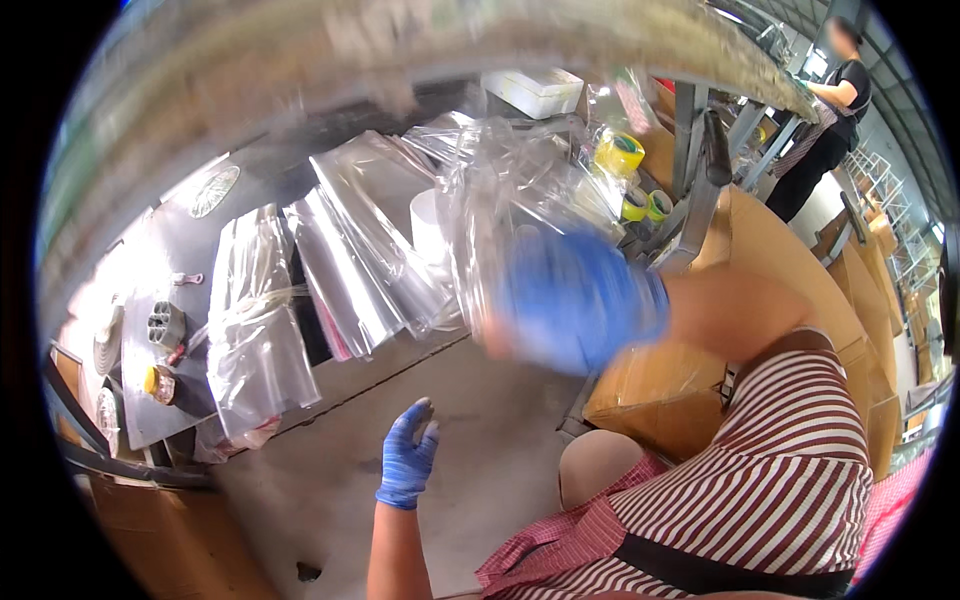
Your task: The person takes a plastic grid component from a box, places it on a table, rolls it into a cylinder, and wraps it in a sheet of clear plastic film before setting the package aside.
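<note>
My left hand (409, 453), in a blue glove with pale fingertips, is raised over the grey floor. Its fingers are bent a little and apart, with nothing in them. My right hand (575, 300), also blue-gloved, is smeared by motion in front of the shelf below the tabletop. Crumpled clear plastic bags (480, 200) lie right beside it, and whether its fingers hold any is hidden by the blur. Farther left on the shelf are flat stacks of clear plastic sleeves (375, 255) and a tied bundle of plastic sleeves (255, 330). A white roll (428, 225) stands among them.
The worn tabletop edge (400, 60) crosses above the shelf. Yellow tape rolls (620, 153) and a white box (535, 92) sit at the back. Cardboard boxes (650, 395) stand at right. A jar with a yellow lid (160, 384) is far left. Another person (830, 120) stands far right.
</note>
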A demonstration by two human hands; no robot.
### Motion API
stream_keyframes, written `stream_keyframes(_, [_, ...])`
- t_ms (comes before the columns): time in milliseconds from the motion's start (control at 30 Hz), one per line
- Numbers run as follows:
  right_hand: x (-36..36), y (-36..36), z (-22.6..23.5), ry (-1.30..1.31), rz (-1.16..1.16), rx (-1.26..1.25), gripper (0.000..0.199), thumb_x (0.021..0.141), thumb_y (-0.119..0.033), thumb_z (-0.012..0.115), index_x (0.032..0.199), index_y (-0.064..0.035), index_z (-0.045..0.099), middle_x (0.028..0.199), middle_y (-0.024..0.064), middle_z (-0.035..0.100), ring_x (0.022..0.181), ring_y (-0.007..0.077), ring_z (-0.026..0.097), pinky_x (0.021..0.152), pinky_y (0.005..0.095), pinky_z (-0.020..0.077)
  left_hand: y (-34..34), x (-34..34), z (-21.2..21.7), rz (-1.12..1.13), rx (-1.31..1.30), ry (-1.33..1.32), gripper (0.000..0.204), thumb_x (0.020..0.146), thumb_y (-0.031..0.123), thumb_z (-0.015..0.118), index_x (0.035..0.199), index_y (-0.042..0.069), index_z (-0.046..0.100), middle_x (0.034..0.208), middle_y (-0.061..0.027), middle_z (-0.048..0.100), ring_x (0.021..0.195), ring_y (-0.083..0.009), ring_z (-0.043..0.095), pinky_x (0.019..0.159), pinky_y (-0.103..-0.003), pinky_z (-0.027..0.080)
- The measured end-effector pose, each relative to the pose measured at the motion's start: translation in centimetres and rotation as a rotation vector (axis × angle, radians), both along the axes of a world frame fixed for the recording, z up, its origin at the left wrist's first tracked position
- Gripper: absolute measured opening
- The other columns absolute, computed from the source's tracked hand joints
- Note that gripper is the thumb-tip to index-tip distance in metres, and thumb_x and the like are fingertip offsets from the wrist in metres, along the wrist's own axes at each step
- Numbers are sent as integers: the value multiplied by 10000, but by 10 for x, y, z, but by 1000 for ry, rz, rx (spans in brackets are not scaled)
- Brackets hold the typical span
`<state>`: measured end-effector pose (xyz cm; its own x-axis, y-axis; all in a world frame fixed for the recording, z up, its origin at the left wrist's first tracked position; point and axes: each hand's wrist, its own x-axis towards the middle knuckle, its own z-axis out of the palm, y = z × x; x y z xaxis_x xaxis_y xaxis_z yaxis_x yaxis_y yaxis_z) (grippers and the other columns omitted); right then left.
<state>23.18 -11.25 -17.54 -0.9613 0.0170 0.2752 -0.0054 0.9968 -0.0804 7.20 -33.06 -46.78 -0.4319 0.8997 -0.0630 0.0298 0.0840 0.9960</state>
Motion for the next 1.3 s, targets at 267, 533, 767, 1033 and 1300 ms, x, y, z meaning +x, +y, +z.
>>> stream_keyframes(267, [20, -115, 60, -157, 332, -1322, 291, 983, -114, 564, 1243, 17, 570, 1038, 157, 685, 951, 254, 672, 842, 339, 525, -30, 32, 238, -184, 337, 483, 851, 878, 378, 685, 1534, 73, 237, 1515, -223, 300, 1299, -409, 438, 1081, -480, 364])
stream_keyframes(533, [39, -109, 230, -279, -107, -2147, 339, 984, -185, 578, 1264, 6, 579, 947, 10, 626, 825, 49, 566, 685, 209, 476, -90, 74, 426, -233, -190, -245, 387, 933, 131, 651, 1287, -2, 566, 1161, -77, 651, 1035, -141, 585, 935, -315, 476])
stream_keyframes(767, [15, -85, 366, -131, -254, -2033, 327, 954, -188, 612, 1235, -20, 617, 841, -21, 620, 667, 27, 533, 606, 186, 463, -66, 16, 590, 139, -169, -125, 494, 915, 144, 683, 1349, -15, 507, 1191, -65, 617, 1096, -142, 568, 989, -300, 447])
stream_keyframes(1033, [24, -41, 381, 192, -586, -1840, 267, 935, -166, 605, 1140, 3, 637, 893, 90, 655, 783, 116, 625, 676, 257, 519, 57, -157, 619, -113, 12, 886, 598, 806, 204, 747, 1312, -15, 516, 1290, -238, 562, 1210, -385, 522, 1061, -430, 404])
stream_keyframes(1300, [-21, -116, 344, 369, -834, -1069, 321, 914, -213, 593, 1146, 2, 648, 1095, 198, 667, 966, 333, 651, 875, 371, 504, 206, -263, 569, -525, -520, 863, 1073, 604, 237, 888, 1463, -25, 301, 1411, -221, 478, 1261, -314, 521, 1036, -373, 455])
